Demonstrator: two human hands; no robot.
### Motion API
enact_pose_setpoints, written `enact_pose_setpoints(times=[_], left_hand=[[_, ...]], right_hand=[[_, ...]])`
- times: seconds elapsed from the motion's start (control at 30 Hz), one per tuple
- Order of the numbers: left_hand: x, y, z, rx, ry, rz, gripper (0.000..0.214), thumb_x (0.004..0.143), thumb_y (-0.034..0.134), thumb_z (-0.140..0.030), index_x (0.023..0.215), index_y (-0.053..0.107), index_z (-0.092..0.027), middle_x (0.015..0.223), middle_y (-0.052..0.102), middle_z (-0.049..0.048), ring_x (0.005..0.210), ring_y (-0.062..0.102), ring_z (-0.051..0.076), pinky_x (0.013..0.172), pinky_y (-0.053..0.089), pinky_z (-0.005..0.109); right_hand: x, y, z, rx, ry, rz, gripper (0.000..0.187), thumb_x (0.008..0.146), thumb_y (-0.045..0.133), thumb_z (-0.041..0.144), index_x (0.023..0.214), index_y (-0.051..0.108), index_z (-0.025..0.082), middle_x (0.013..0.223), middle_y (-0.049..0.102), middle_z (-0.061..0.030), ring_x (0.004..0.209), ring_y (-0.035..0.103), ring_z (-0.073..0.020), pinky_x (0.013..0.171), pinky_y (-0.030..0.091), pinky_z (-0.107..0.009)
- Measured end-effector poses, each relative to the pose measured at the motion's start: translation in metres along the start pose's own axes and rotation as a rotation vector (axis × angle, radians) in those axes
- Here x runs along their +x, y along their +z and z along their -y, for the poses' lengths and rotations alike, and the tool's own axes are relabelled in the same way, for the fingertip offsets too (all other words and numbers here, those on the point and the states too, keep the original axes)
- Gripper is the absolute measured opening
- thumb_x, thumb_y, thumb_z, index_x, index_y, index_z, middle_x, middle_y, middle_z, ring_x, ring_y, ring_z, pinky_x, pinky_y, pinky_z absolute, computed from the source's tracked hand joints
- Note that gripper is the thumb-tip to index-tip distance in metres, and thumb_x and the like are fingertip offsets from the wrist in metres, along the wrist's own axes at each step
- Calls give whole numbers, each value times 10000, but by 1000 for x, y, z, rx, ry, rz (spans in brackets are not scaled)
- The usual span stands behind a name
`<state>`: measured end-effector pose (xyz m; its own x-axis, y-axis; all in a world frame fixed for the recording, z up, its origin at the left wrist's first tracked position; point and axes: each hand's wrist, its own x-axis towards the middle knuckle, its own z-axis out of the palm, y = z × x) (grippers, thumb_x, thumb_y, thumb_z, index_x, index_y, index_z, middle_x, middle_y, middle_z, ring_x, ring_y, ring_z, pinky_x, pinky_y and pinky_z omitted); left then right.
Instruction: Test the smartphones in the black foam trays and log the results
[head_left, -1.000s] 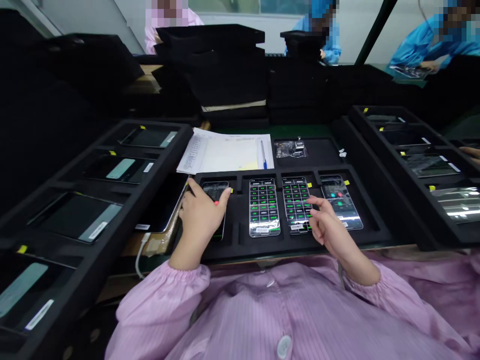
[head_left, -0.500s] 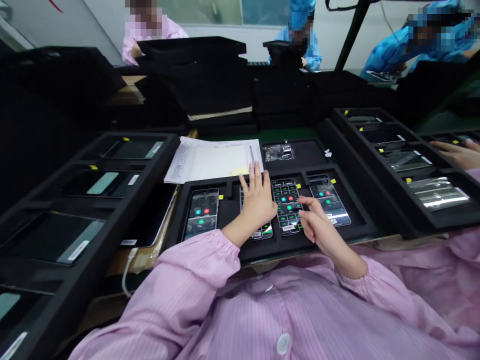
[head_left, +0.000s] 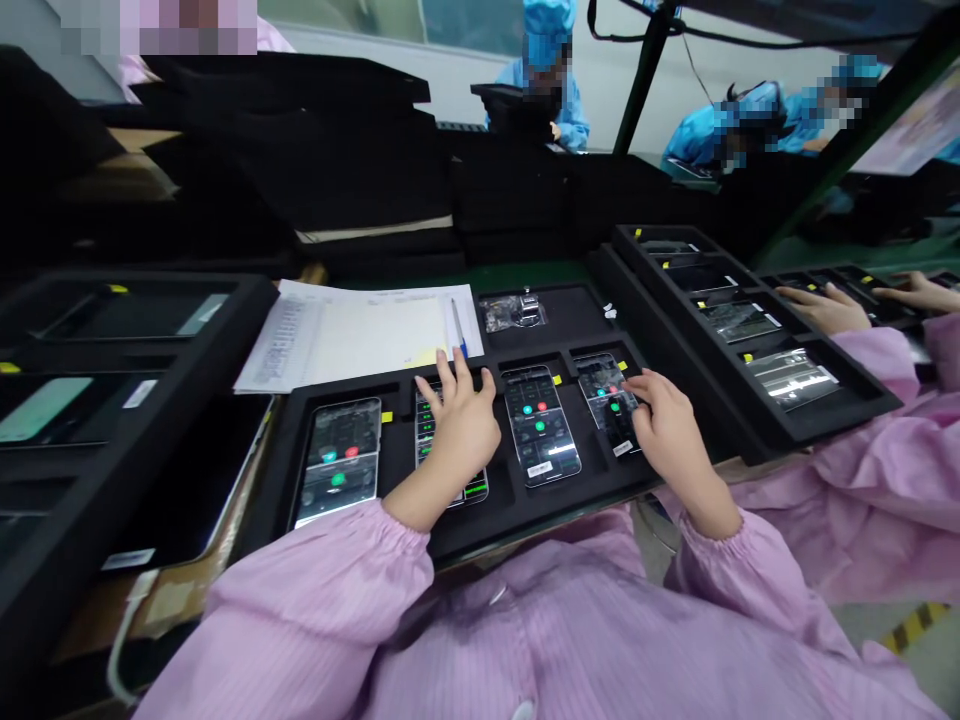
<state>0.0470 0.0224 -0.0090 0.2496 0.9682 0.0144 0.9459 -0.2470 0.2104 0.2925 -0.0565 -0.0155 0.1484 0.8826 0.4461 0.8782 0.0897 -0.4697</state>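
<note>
Lit phones lie in separate slots of a black foam tray (head_left: 517, 517) in front of me. My left hand (head_left: 459, 430), fingers spread, lies over the second phone (head_left: 424, 425) from the left and hides most of its screen. At the rightmost phone (head_left: 611, 412), the index finger of my right hand (head_left: 666, 420) is at the edge of the screen, thumb apart; I cannot tell whether it touches. Between my hands is another phone (head_left: 541, 425) showing red, blue and green round icons. The leftmost phone (head_left: 341, 455) shows similar icons.
Behind the tray lie printed sheets (head_left: 352, 335), a pen (head_left: 459, 328) and a small clear bag (head_left: 506, 312). Phone trays stand at left (head_left: 60, 350) and right (head_left: 810, 425). A dark tablet-like device (head_left: 187, 480) lies left. A co-worker's hands (head_left: 829, 308) are far right; black trays (head_left: 315, 150) are stacked behind.
My right hand has moved from the third phone to the rightmost one. The third phone's green-outlined grid has given way to a darker call-style screen. The whole view has shifted rightward.
</note>
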Motion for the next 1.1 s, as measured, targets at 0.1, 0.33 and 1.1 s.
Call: enact_pose_setpoints(times=[0.1, 0.33, 1.1], left_hand=[[-1, -2, -1, -14, -8, 9, 699, 700, 493, -3, 1393, 514, -96, 1628, 72, 270, 1495, -74, 416, 1156, 21, 720], [-1, 2, 2, -33, -11, 16, 721, 707, 483, -5, 1418, 500, -125, 1641, 81, 231, 1498, -81, 405, 1161, 20, 710], [-114, -23, 127, -6, -123, -362, 443, 870, 424, -176, 1233, 677, -153, 1489, 464, 188, 1394, 407, 376, 1104, 409, 553]], right_hand=[[-1, 9, -5, -92, -47, 43, 360, 818, 388, 87, 1104, 572, 203, 1150, 708, -106, 1334, 497, -325, 1136, 287, -625], [-4, 15, 22, -49, -126, 108, 349, 827, 382, 84, 1116, 543, 196, 1167, 707, -102, 1340, 496, -315, 1170, 202, -649], [2, 79, 149, 139, -461, 469, 369, 834, 350, 62, 1149, 534, 119, 1191, 689, -151, 1408, 426, -315, 1207, 162, -636]])
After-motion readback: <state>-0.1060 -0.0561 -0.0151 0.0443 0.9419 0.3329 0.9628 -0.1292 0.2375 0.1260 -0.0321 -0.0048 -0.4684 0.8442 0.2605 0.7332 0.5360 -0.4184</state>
